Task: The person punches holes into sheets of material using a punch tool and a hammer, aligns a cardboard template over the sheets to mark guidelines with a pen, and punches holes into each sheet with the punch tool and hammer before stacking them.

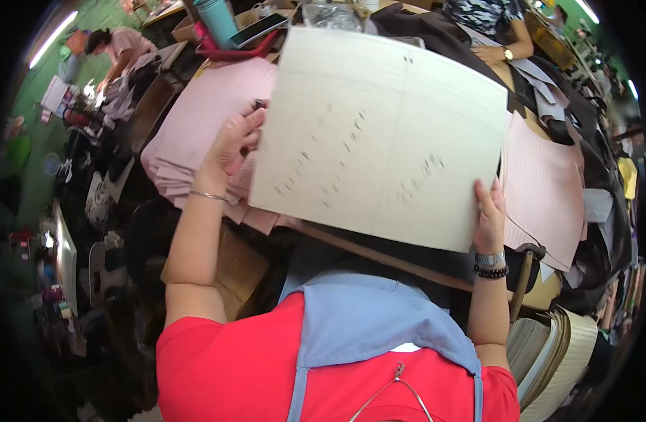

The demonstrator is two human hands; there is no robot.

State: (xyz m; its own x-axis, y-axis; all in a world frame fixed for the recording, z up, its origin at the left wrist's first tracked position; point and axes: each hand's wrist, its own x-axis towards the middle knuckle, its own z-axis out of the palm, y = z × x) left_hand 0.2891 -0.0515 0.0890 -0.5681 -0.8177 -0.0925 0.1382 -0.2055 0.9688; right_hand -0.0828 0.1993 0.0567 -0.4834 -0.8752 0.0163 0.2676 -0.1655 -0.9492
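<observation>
Right hand [489,214] grips the board [382,141] by one edge; curled left hand [233,143] holds a dark object [259,104] beside the opposite edge.

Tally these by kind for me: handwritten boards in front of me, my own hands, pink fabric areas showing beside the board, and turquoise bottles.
Handwritten board: 1
Your hands, left hand and right hand: 2
Pink fabric areas, left area and right area: 2 (the board hides what lies between)
Turquoise bottle: 1
Total: 6
</observation>
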